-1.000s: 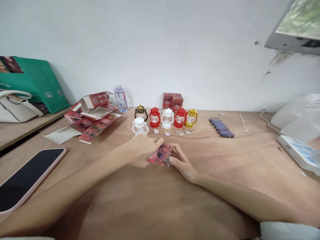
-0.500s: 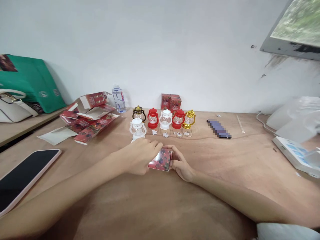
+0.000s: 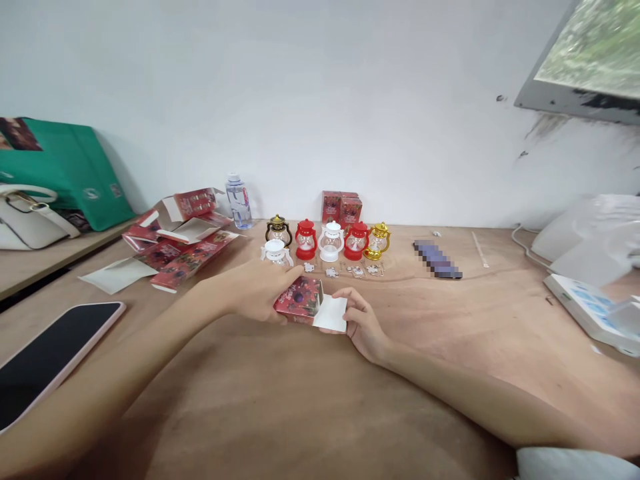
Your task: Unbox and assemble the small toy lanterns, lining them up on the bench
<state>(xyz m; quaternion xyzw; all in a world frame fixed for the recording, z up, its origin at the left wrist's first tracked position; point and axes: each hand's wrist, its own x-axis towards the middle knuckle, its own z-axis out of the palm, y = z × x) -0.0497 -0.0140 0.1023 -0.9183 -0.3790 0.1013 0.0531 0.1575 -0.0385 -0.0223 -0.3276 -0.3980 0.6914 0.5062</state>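
A small red printed cardboard box (image 3: 301, 300) lies on its side between my hands, its right end open. My left hand (image 3: 257, 293) is closed around the box's left part. With thumb and fingers, my right hand (image 3: 366, 328) pinches the white inner face of the end flap (image 3: 332, 313), which is folded outward. The box's inside is mostly hidden. Just behind my left hand stands a white mini lantern (image 3: 276, 252), its base covered by the hand. Behind it are a dark bronze lantern (image 3: 278, 231), two red lanterns (image 3: 306, 240), another white lantern (image 3: 331, 242) and a gold lantern (image 3: 379, 241).
Small charms (image 3: 331, 272) lie before the lanterns. Red boxes (image 3: 342, 208) stand against the wall. Opened cartons (image 3: 185, 250), a water bottle (image 3: 239, 203) and a phone (image 3: 55, 360) are at left. At right are a pixelated dark object (image 3: 438, 260) and a white-blue box (image 3: 590, 313).
The box has turned and shifted left in my left hand. Its right end is now open, with the white flap pulled out by my right hand.
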